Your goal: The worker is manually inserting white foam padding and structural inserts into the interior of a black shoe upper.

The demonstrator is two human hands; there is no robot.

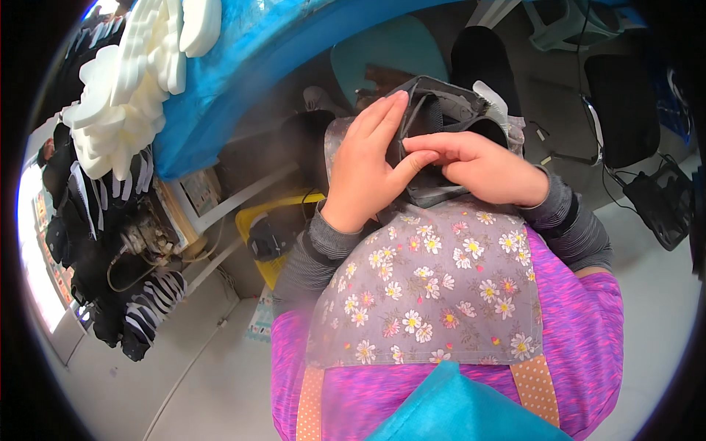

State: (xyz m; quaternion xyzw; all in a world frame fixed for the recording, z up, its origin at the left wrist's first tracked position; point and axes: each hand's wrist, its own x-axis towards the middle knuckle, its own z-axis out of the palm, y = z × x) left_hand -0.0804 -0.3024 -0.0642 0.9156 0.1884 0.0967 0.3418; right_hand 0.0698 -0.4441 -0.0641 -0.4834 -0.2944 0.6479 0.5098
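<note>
Sitting near the floral apron's (441, 312) far edge: dark fabric piece (457, 109). Left hand (370, 167) along its left rim, right hand (487, 167) touching; can't tell if either pinches.

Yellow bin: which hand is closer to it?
Left. In the picture, the left hand is above and right of the yellow bin, at the dark fabric; the right hand is farther right, beyond the left one.

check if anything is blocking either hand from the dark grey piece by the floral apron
Nothing visible does. The left hand lies along the left side of the dark grey piece, and the right hand extends across to that same side. What lies under the hands is hidden.
</note>
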